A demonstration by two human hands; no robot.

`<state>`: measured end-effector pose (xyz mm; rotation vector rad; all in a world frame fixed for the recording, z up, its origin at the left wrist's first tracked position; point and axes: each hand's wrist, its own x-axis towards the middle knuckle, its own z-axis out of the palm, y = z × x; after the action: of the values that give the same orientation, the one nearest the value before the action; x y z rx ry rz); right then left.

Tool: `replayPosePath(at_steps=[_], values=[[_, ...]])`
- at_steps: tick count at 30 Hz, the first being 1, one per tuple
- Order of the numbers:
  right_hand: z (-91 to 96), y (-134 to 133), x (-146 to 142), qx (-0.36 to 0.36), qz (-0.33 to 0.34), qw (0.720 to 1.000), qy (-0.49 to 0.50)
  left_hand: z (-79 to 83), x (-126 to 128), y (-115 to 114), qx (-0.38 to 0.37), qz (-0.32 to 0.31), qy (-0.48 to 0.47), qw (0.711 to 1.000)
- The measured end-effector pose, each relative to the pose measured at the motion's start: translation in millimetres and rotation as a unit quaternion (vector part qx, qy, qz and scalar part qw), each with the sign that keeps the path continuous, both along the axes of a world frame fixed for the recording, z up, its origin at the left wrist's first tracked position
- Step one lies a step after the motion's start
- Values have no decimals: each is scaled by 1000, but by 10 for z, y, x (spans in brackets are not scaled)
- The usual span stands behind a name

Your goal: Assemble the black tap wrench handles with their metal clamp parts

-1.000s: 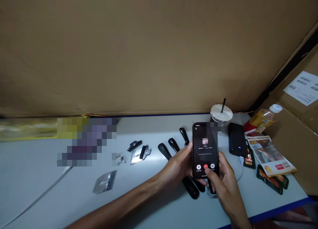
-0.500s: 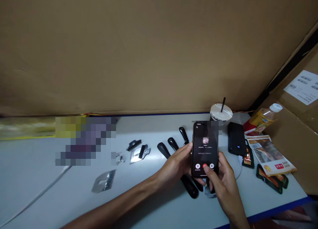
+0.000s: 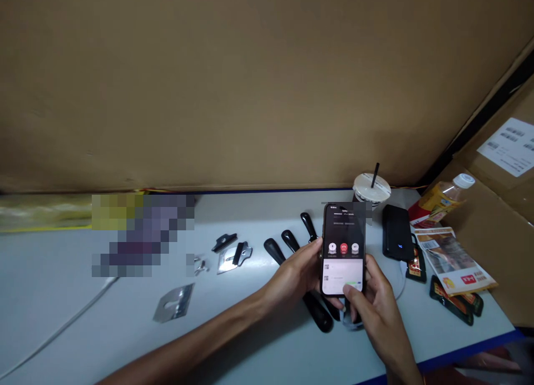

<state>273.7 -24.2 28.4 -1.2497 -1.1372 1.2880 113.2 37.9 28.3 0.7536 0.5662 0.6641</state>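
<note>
Both hands hold a smartphone point(image 3: 342, 229) upright over the table, its screen facing me. My left hand point(image 3: 295, 275) is wrapped round its left side. My right hand point(image 3: 377, 310) grips the lower right, with the thumb on the bottom of the screen. Red and white call buttons show mid-screen above a pale list. A white cable hangs below the phone. Beneath and behind my left hand lie several glossy black handles point(image 3: 319, 314), partly covered. Left of them are a metal plate with a black clip point(image 3: 241, 254), a second black clip point(image 3: 224, 242) and a loose slotted metal blade point(image 3: 175, 303).
A lidded cup with a straw point(image 3: 371, 188) stands behind the phone. To the right are a black power bank point(image 3: 397, 232), a juice bottle point(image 3: 442, 200), an orange-white packet point(image 3: 454, 261) and dark sachets point(image 3: 450, 301). Cardboard point(image 3: 250, 84) walls the back. A white cable point(image 3: 62, 326) crosses the left.
The phone's full dark call screen has slid upward, with a pale list now filling the lower half. My right thumb has shifted slightly down, from the red button to the screen's bottom edge.
</note>
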Motion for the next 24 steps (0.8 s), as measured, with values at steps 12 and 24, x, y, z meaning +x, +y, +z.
replayPosePath(at_steps=[12, 24], values=[[-25, -20, 79, -30, 38, 996, 70, 21, -25, 13, 31, -23, -3, 999], [5, 12, 62, -31, 22, 998, 56, -10, -15, 16, 42, -12, -15, 999]])
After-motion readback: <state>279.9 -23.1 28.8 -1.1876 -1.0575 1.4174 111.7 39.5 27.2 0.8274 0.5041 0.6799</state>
